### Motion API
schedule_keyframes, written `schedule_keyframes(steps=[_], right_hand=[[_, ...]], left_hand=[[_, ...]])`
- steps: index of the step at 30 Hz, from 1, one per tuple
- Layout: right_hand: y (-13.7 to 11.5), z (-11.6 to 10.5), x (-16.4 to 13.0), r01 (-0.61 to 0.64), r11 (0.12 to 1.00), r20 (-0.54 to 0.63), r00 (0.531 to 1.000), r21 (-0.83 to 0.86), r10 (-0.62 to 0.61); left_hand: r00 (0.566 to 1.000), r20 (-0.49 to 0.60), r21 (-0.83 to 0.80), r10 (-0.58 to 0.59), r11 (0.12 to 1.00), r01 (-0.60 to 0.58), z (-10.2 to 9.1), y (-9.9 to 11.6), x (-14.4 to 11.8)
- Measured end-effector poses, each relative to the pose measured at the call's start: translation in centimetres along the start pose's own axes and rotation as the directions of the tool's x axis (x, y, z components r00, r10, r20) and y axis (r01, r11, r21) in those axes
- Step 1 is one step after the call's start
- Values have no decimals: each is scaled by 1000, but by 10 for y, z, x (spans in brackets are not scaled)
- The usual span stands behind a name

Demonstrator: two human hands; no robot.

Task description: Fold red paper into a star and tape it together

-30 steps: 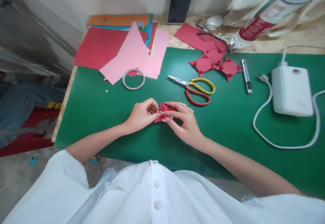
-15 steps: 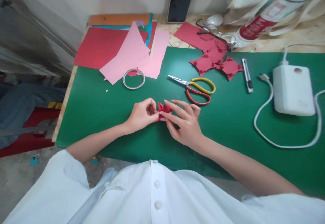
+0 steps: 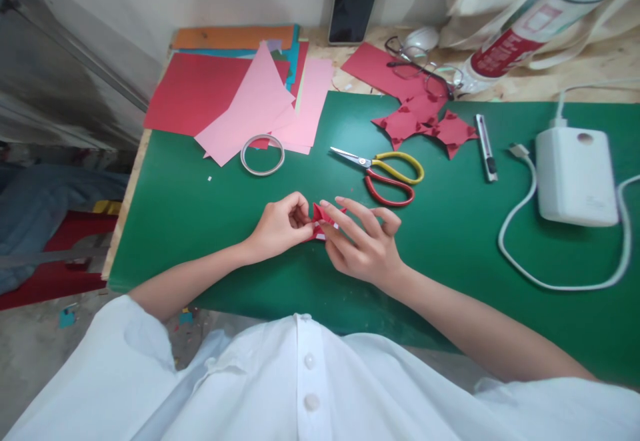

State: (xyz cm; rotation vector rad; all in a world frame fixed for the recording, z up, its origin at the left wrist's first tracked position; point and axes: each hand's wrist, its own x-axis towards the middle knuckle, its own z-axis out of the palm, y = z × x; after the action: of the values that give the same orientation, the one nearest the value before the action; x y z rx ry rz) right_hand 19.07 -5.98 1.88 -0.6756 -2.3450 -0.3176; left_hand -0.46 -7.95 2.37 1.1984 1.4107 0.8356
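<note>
A small folded red paper piece [image 3: 320, 213] with white patches lies between my hands near the front of the green mat [image 3: 210, 254]. My left hand [image 3: 283, 227] pinches its left side between thumb and curled fingers. Over its right side, my right hand [image 3: 363, 237] rests with fingers spread, the fingertips touching the paper and partly covering it. Beyond my right hand are scissors [image 3: 369, 163] with one yellow and one red handle, blades pointing left. Several folded red paper stars [image 3: 453, 133] lie farther back.
Pink paper [image 3: 250, 107], red sheets [image 3: 195, 94] and a roll of tape [image 3: 243, 161] lie at the back left. On the right are a box cutter [image 3: 487, 147], a white power bank [image 3: 575, 177] with a looping cable [image 3: 530, 271], eyeglasses [image 3: 445, 81] and a tube [image 3: 510, 47].
My right fingers have shifted slightly on the red paper piece, with the index fingertip drawn back and more white showing. My left hand keeps its pinch in nearly the same place.
</note>
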Motion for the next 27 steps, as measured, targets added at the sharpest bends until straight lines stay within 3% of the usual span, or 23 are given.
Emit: schedule_keyframes(steps=[7, 13, 19, 24, 27], right_hand=[[5, -1, 1, -5, 999, -33, 999, 54, 7], [12, 2, 1, -230, 941, 97, 972, 247, 212], [13, 10, -4, -359, 812, 237, 931, 460, 277], [9, 10, -4, -539, 597, 384, 842, 594, 378], [7, 9, -2, -605, 511, 421, 794, 610, 438]], left_hand=[[999, 28, 47, 22, 999, -23, -2, -1, 1], [989, 136, 6, 59, 998, -60, -3, 2, 1], [977, 195, 91, 91, 990, -110, -5, 2, 1], [978, 187, 168, 91, 978, -123, -5, -1, 1], [980, 177, 177, 88, 977, -119, -4, -1, 2]])
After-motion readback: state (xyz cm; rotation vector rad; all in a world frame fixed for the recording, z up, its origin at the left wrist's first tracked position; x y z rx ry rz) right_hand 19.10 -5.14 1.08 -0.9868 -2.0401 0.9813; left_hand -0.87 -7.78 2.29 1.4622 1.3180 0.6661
